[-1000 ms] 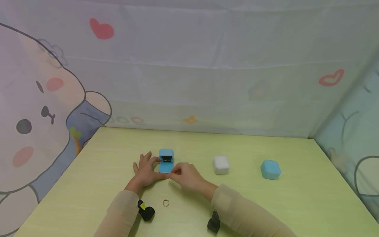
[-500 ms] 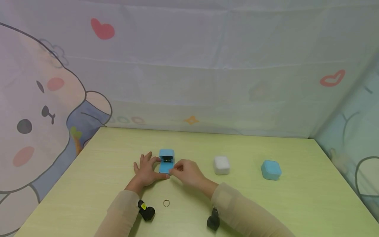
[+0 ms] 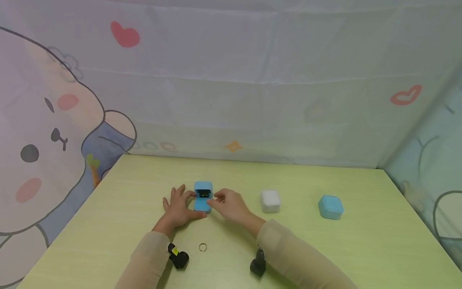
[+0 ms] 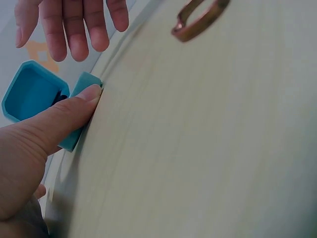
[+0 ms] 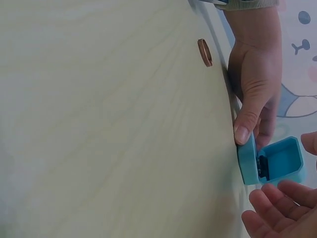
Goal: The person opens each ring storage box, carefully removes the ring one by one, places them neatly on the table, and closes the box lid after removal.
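A blue ring box (image 3: 203, 205) stands with its lid raised, left of the table's middle. My left hand (image 3: 177, 209) holds it between thumb and forefinger; in the right wrist view the thumb rests on the base (image 5: 247, 163). A dark hinge piece with a golden glint shows inside. My right hand (image 3: 231, 206) is at the box's right side, its fingers loosely bent. In the right wrist view those fingers (image 5: 270, 208) hold nothing and hang just beside the raised lid (image 5: 283, 157). A small gold-coloured ring (image 4: 198, 29) lies on the table nearer the body, touched by neither hand.
To the right stand a closed white box (image 3: 270, 201) and, farther right, a closed blue box (image 3: 330, 207). The light yellow-green table (image 3: 361, 249) ends at a printed cloth backdrop (image 3: 231, 80). A black wrist camera (image 3: 179, 259) hangs by the left sleeve, near the ring.
My right hand has shifted from the front corner of the ring box upward along its right side, and its fingers have loosened. The left hand and the box have stayed in place.
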`<state>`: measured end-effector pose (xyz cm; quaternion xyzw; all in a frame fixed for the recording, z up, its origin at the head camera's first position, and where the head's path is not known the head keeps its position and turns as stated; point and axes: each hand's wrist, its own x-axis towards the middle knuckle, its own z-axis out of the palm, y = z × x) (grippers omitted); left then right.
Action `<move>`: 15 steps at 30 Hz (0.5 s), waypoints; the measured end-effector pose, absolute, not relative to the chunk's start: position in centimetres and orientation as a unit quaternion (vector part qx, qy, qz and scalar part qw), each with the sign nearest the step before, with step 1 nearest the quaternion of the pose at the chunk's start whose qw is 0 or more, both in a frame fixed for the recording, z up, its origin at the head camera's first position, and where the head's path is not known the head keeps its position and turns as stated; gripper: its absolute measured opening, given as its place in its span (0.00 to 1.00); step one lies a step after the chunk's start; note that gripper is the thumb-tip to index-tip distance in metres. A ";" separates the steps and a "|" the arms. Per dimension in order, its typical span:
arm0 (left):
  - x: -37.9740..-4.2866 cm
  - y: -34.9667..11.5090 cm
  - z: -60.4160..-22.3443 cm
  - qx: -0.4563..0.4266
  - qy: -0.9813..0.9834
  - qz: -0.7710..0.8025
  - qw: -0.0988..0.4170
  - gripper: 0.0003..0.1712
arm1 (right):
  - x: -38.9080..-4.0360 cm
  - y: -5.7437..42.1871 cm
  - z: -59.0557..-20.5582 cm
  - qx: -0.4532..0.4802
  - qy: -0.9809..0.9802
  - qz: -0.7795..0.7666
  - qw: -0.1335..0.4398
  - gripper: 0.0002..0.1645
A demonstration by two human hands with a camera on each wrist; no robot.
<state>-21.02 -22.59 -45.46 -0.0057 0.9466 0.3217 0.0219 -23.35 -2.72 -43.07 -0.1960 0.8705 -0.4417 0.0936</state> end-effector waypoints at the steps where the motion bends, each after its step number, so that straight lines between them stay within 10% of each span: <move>1: -21.0 -22.6 -45.4 -0.006 0.947 0.320 0.022 0.37 | -23.4 -2.7 -43.1 -0.194 0.870 -0.442 0.095 0.30; 15: -20.9 -22.4 -45.3 -0.011 0.945 0.325 0.029 0.37 | -24.3 -2.9 -43.1 -0.138 0.850 -0.494 0.121 0.34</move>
